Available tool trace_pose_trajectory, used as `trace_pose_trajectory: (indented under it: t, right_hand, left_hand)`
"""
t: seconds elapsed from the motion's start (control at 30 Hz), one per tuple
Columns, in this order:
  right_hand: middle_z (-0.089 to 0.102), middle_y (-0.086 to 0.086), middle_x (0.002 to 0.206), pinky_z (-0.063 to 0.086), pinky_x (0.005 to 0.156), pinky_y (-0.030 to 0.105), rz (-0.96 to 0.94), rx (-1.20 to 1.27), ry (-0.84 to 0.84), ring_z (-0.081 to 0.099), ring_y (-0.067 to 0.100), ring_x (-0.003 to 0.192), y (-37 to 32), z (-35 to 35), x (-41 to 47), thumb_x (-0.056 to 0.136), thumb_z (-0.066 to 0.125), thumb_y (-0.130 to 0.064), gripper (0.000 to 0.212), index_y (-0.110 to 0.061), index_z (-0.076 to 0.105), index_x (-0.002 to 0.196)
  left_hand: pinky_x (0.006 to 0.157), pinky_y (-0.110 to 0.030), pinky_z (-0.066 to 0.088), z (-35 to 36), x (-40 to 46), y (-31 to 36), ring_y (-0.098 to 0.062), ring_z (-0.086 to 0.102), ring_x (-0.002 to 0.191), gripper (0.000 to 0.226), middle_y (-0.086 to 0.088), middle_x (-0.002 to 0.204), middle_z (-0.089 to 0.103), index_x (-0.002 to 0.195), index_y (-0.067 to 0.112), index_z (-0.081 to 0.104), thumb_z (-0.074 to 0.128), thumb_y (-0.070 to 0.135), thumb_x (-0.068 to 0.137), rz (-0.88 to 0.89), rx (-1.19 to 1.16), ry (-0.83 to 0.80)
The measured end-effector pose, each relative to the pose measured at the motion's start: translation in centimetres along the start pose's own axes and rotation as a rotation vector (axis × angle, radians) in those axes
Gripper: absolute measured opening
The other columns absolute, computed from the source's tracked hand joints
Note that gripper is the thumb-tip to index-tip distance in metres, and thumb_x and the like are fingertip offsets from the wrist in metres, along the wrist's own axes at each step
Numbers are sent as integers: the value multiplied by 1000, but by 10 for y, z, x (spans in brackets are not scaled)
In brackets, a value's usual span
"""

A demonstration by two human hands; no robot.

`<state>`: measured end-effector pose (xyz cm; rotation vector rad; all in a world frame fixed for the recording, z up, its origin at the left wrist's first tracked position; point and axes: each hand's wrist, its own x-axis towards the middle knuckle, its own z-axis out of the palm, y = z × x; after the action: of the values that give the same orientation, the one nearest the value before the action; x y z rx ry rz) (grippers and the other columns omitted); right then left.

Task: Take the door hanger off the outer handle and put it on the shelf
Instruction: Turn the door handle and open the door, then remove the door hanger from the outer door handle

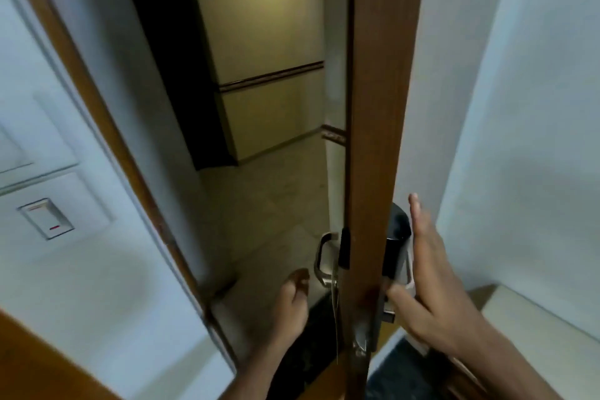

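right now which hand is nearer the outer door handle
Left. The left hand reaches through the gap, just beside the silver outer handle. The right hand is on the inner side of the door edge, by the black lock body.

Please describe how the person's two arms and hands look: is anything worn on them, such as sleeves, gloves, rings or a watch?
Both are bare. The left hand and its forearm show no sleeve, glove, ring or watch. The right hand is also ungloved, with no ring visible, and its forearm is uncovered to the frame edge, with no watch or band. The picture is slightly blurred, so very small marks cannot be ruled out.
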<state>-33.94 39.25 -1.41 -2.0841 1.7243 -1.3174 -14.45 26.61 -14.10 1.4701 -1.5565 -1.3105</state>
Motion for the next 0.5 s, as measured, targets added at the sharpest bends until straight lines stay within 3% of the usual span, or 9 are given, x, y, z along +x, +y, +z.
trace_pose_trajectory:
  t: [0.07,0.13,0.23,0.3,0.37,0.5]
  right_hand:
    - [-7,3,170,9,126,40,-142,-29,192,1,24,155,-17,-32,8,93,48,-41,91,-8,-10,156]
    - [-2,25,166,11,125,49,-296,-109,330,3,39,153,-23,-56,19,98,46,-36,85,9,-3,152]
    - [-4,42,157,10,123,58,-350,-253,497,-1,49,151,-12,-77,30,100,46,-31,83,12,-6,148]
    - [-7,43,154,7,123,58,-291,-378,631,-5,50,150,4,-90,26,99,48,-34,87,5,-11,150]
    - [-4,37,156,7,122,62,-276,-523,715,-5,51,149,21,-104,18,99,45,-43,88,1,-10,152]
    - [-12,13,165,8,121,63,-333,-729,730,-3,43,151,48,-135,12,97,34,-58,89,-3,-3,155]
  left_hand:
    - [95,-41,51,38,-2,3,-37,64,110,23,-18,113,70,109,12,69,48,15,101,71,-85,-172]
    - [98,-39,52,70,-4,9,-30,64,112,26,-13,119,70,116,12,66,49,22,100,68,-79,-321]
    - [90,-39,57,115,-3,17,-35,67,110,30,-24,120,69,121,0,65,53,14,98,1,-228,-449]
    - [82,-35,57,140,-3,28,-35,70,103,23,-22,111,74,111,-1,72,58,5,94,-20,-307,-488]
    - [82,-39,55,161,-3,36,-33,72,96,22,-12,97,79,96,13,79,62,1,90,-14,-320,-535]
    - [93,-46,55,188,0,41,-22,69,106,23,-3,110,76,106,27,75,74,25,83,-32,-178,-618]
